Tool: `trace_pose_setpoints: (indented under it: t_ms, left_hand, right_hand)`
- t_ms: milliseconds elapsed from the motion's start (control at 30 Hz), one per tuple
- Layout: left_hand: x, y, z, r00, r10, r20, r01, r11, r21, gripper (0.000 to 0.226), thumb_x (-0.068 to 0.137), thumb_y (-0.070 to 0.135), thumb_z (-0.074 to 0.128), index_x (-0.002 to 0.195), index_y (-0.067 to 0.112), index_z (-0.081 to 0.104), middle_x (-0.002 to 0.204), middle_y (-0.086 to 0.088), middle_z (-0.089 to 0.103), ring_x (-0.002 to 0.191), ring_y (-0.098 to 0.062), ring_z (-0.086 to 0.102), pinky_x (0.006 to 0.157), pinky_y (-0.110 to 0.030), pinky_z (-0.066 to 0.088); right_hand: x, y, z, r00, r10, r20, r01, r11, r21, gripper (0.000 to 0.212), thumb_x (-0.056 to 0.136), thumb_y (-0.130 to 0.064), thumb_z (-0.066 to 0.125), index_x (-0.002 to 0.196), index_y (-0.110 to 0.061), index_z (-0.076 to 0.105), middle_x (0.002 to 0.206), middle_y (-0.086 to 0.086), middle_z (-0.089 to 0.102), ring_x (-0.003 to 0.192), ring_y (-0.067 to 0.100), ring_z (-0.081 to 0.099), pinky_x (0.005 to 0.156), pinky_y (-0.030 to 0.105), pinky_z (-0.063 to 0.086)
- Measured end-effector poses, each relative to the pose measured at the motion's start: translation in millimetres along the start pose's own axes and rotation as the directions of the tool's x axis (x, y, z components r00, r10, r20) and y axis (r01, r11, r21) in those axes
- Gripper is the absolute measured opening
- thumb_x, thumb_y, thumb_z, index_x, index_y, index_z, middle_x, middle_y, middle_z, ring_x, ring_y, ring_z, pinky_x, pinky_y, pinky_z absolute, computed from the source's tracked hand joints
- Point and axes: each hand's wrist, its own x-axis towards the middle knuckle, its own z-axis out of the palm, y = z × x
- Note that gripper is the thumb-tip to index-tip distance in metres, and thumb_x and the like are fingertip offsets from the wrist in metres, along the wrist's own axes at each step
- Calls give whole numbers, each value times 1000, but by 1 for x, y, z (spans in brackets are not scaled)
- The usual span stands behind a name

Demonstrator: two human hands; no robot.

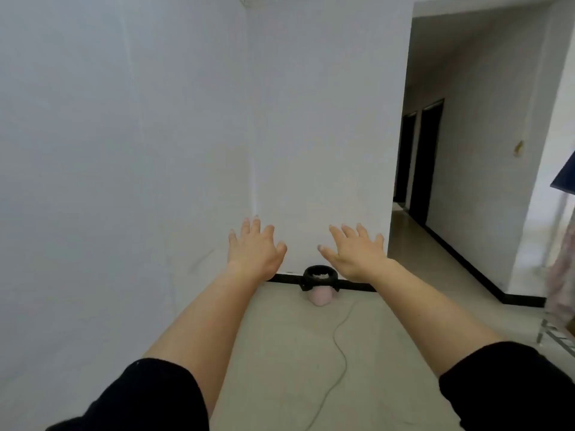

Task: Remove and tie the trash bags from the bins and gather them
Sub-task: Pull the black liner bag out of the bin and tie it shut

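Observation:
A small pink bin (320, 296) stands on the floor against the far wall. A black trash bag (320, 277) lines it, folded over the rim, with white scraps visible inside. Both my arms are stretched forward at about chest height, well short of the bin. My left hand (253, 247) is open with fingers spread, palm down, to the left of the bin. My right hand (354, 251) is also open with fingers spread, to the right of the bin. Neither hand holds anything.
A white wall (124, 150) runs along the left. A thin cable (340, 349) snakes across the floor from near the bin toward me. A corridor with dark doorways (426, 160) opens at the right. A metal rack with cloth (560, 290) stands at the right edge.

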Motion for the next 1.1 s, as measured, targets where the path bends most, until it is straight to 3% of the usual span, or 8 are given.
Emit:
trace_pose_setpoints:
  t_ms: [267, 633, 1100]
  left_hand:
    - [126, 39, 87, 998, 66, -1, -66, 997, 43, 55, 99, 44, 24, 147, 17, 29, 160, -10, 10, 148, -27, -2, 116, -54, 2]
    - [326, 105, 214, 987, 102, 121, -105, 994, 18, 54, 101, 43, 19, 146, 17, 31, 160, -10, 9, 148, -27, -1, 117, -53, 2]
    - [600, 94, 391, 967, 173, 188, -186, 981, 53, 51, 101, 38, 23, 146, 14, 31, 159, -12, 13, 148, -27, 0, 117, -53, 3]
  right_hand:
    - [115, 72, 47, 997, 46, -61, -48, 998, -31, 64, 100, -54, 20, 154, -21, 11, 162, 4, 11, 149, 31, 2, 114, 60, 6]
    - [312, 187, 124, 996, 89, 29, -88, 995, -45, 63, 101, -50, 23, 154, -18, 12, 162, 5, 10, 149, 30, 1, 114, 59, 4]
    - [595, 254, 248, 985, 136, 110, -132, 990, -39, 62, 101, -49, 23, 154, -18, 12, 162, 4, 10, 149, 28, 2, 114, 58, 4]
